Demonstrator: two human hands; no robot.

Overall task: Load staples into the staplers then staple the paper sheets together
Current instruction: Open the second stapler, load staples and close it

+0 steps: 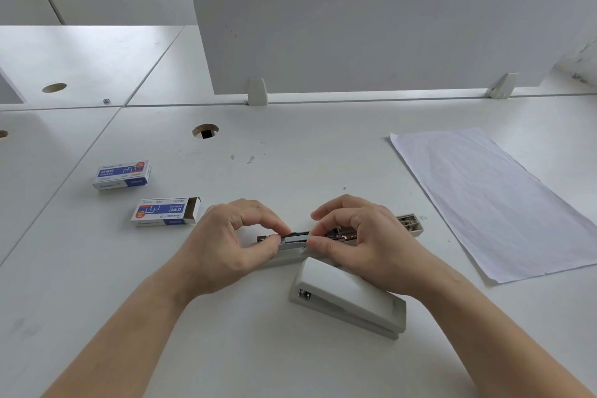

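Both hands are down on the white desk (290, 152) working on an opened stapler (292, 244) that lies flat, its metal staple channel facing up. The left hand (226, 245) has thumb and forefinger pinched narrow on the left stretch of that channel, fingertips (282, 229) touching the dark strip in it. The right hand (361, 236) pinches the same channel from the other side, thumb and forefinger close together, the rest of the fingers curled over the shiny spring part. Whether that dark strip is a row of staples, can't really tell. The flipped-open top of the stapler (412, 223) pokes out just past the right hand's knuckles.

A second stapler (349, 297), closed and white, sits just below the right hand's thumb, touching or nearly touching the open one.

Left of the left hand's fingers there's a staple box with its end flap open (164, 212), and further left and back, a closed staple box (122, 174). Both are blue and white with an orange patch; "STAPLES" is readable, the rest is too small. The paper sheets (491, 200) lie well off to the right of the right hand, apart from everything.
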